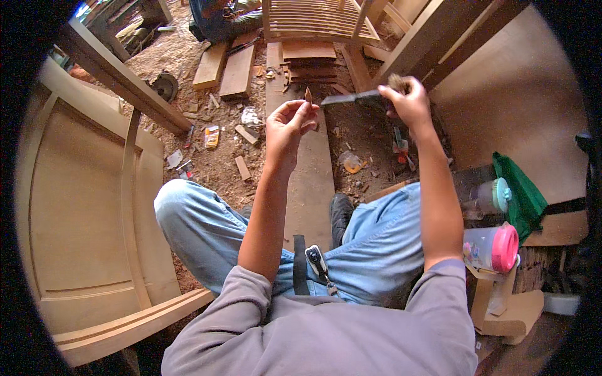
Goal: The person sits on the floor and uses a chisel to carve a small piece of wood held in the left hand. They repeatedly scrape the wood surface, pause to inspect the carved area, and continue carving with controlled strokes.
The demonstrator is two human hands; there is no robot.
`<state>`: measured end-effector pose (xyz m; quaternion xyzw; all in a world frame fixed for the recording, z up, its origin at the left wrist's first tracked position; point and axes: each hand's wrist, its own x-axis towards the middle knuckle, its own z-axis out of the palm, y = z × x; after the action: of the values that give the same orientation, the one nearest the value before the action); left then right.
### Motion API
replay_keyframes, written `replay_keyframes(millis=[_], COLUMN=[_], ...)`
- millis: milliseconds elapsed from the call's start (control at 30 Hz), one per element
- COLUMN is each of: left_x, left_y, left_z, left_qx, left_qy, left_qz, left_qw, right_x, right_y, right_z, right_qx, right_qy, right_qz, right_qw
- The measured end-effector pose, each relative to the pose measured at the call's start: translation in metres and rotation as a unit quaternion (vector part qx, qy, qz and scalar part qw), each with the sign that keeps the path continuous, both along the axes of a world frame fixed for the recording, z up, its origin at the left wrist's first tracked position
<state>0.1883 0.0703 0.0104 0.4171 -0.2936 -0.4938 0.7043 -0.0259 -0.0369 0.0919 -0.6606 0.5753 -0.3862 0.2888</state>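
Observation:
My left hand is raised over the plank, thumb and fingers pinching a small pointed sliver of wood that sticks up from the fingertips. To its right, my right hand is closed around a knife. The knife's grey blade points left at the sliver, and its tip is close to my left fingers; I cannot tell whether they touch. A brownish handle end shows above my right fist. Below both hands, a long wooden plank runs away from me between my legs.
Stacked boards and a slatted wooden frame stand ahead. Wood shavings and offcuts litter the ground. A panelled door leans at left. At right are a pink-lidded jug and a green bag. Another person sits far ahead.

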Motion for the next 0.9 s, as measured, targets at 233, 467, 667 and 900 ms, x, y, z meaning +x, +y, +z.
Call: replay_keyframes(millis=[233, 467, 667, 900], left_x=[0.026, 0.076, 0.111, 0.117], left_y=[-0.016, -0.019, -0.007, -0.008], left_z=[0.017, 0.053, 0.049, 0.032], left_qx=[0.018, -0.008, 0.016, -0.024], left_qy=[-0.036, -0.241, -0.197, -0.131], left_qz=[-0.008, -0.009, -0.001, 0.038], left_qw=[0.999, 0.970, 0.980, 0.990], right_x=[-0.036, -0.049, -0.021, 0.013], right_y=[-0.009, -0.012, 0.002, 0.046], right_z=[-0.015, 0.004, -0.001, 0.014], right_qx=[0.050, 0.147, 0.248, 0.139], right_qy=[-0.485, -0.622, -0.669, -0.261], right_qz=[-0.040, 0.082, 0.219, 0.332], right_qw=[0.872, 0.765, 0.665, 0.895])
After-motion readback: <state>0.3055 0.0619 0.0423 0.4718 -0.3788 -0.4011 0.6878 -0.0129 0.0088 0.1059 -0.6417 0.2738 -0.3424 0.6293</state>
